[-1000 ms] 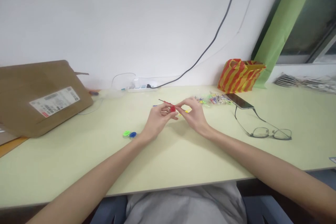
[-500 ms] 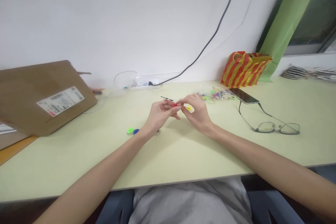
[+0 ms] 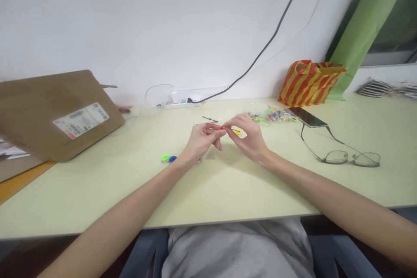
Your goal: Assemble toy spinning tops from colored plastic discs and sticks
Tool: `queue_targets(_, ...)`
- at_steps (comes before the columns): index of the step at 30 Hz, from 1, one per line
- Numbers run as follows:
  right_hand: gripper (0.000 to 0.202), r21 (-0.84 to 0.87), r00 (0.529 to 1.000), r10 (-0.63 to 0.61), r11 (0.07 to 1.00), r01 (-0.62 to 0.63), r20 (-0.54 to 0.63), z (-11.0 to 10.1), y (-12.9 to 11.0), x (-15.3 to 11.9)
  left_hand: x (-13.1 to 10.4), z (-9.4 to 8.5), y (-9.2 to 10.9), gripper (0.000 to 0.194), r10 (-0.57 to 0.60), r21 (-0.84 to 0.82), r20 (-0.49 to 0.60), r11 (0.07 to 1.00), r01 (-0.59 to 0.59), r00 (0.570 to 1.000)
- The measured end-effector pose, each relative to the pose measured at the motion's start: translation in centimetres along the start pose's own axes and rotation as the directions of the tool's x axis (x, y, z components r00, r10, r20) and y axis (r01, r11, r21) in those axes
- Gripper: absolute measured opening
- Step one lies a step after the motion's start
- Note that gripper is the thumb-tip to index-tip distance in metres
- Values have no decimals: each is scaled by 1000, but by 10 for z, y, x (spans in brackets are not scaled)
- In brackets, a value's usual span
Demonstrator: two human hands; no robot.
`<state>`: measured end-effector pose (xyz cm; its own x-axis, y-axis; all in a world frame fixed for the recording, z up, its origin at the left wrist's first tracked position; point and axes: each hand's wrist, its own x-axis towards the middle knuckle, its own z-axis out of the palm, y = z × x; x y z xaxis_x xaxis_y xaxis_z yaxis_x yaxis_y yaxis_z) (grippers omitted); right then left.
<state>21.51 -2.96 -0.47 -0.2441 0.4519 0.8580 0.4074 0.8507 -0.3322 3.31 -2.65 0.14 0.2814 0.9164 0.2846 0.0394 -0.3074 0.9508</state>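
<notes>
Both hands pinch one thin red pin [image 3: 219, 128]: left hand [image 3: 202, 140] and right hand [image 3: 248, 138] closed on it. It can slip and roll onto the table [image 3: 228, 186].

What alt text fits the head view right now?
Both hands meet over a pale green desk: left hand and right hand pinch a small red piece between them. Green and blue discs lie left, glasses right.

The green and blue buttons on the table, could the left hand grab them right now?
Probably yes. The green and blue discs lie just beside the left hand, with bare table between and nothing covering them. But its fingers are pinching a small red piece, so they would need to let go first.
</notes>
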Motion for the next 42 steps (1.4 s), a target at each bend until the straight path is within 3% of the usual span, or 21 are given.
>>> queue_targets(4, 21, 26, 996, -52, 998, 50, 74, 0, 1, -1, -1, 0, 1, 35, -18, -64, 4, 998, 19, 1000)
queue_targets(10, 17, -42, 998, -56, 998, 54, -29, 3, -1, -1, -3, 2, 7, 44, -78, -120, 114, 989, 92, 990)
queue_targets(17, 18, -108, 995, -93, 989, 97, 40, 1, 0, 1, -2, 0, 3, 51, -64, -67, 223, 994, 81, 973)
queue_targets(20, 14, -131, 993, -104, 985, 110, 53, -1, 3, 4, -2, 1, 5, 52, -71, -79, 201, 993, 88, 977)
queue_targets(24, 12, -151, 996, -89, 985, 89, 3, -9, 11, 9, 1, 0, 11, 40, -16, -126, 93, 992, 28, 996)
queue_targets(26, 12, -153, 998, -69, 986, 69, 10, -13, 18, 11, 3, -3, 11, 37, 18, -61, 57, 998, -14, 998)
queue_targets(28, 11, -186, 998, -41, 981, 48, 45, -16, 28, 11, 4, -7, 9, 32, 67, 112, 12, 991, -68, 998)
queue_targets(30, 9, -237, 997, 7, 971, 12, 79, -17, 42, 10, 5, -10, 5, 25, 177, 372, 11, 913, -168, 984)
queue_targets(32, 6, -265, 992, 58, 964, -27, 110, -18, 55, 9, 4, -11, 1, 22, 292, 605, 127, 734, -308, 948)
queue_targets(35, 5, -217, 983, 86, 975, -50, 163, -19, 69, 7, 2, -10, -1, 29, 344, 742, 284, 512, -432, 895)
queue_targets(39, 7, -70, 977, 47, 997, -33, 209, -19, 66, 7, 2, -9, 0, 35, 344, 798, 263, 447, -403, 901)
queue_targets(42, 8, 12, 974, 16, 1000, -19, 226, -16, 56, 8, 4, -12, -2, 25, 324, 828, 227, 433, -357, 918)
